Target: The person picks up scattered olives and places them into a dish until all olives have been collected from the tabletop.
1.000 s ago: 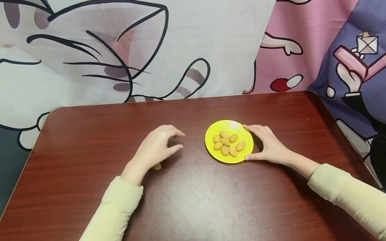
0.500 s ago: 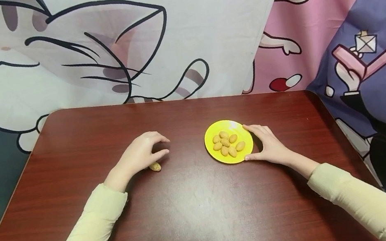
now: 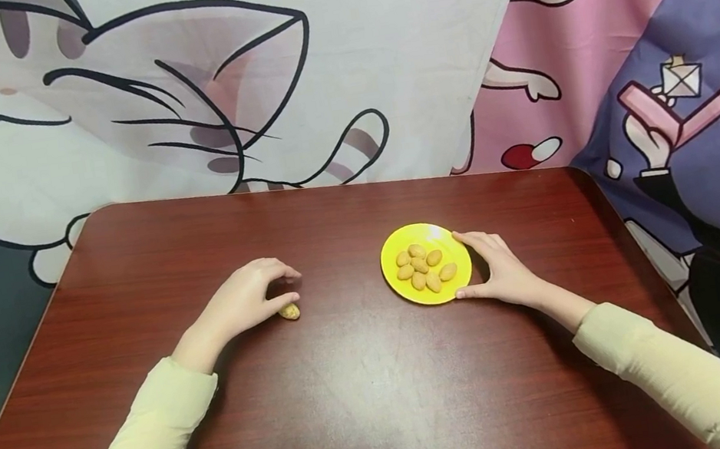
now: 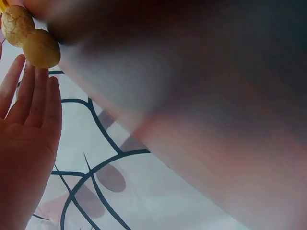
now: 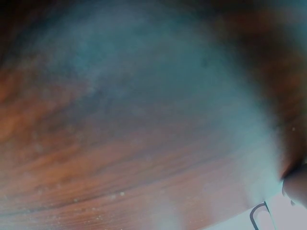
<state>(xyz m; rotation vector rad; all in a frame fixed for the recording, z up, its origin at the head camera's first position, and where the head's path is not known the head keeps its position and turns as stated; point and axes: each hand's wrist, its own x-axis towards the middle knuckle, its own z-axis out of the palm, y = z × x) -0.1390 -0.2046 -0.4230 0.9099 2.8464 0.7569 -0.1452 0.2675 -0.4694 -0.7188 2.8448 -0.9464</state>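
My left hand [image 3: 242,300] hovers low over the table [image 3: 355,380], fingers extended and thumb apart. A tan, rough-skinned, nut-like piece [image 3: 289,312] lies beside the thumb, partly hidden by the hand. In the left wrist view, two rounded tan lumps [image 4: 42,49], one with a cracked surface, appear just beyond my fingertips [image 4: 53,85]. My right hand [image 3: 500,272] holds the yellow plate [image 3: 397,287] by its right rim, thumb at the near side and fingers at the far side. Several smooth tan oval pieces [image 3: 420,266] are on the plate.
Behind the table hangs a white cloth with a cartoon cat [image 3: 266,60]. To the right is a pink and purple printed cloth [image 3: 666,31]. The table's far edge runs just beyond the plate. Blurred table surface [image 5: 120,182] fills most of the right wrist view.
My left hand has moved left and nearer to me, its thumb coming beside the nut-like piece on the table. My right hand and the plate have stayed in place.
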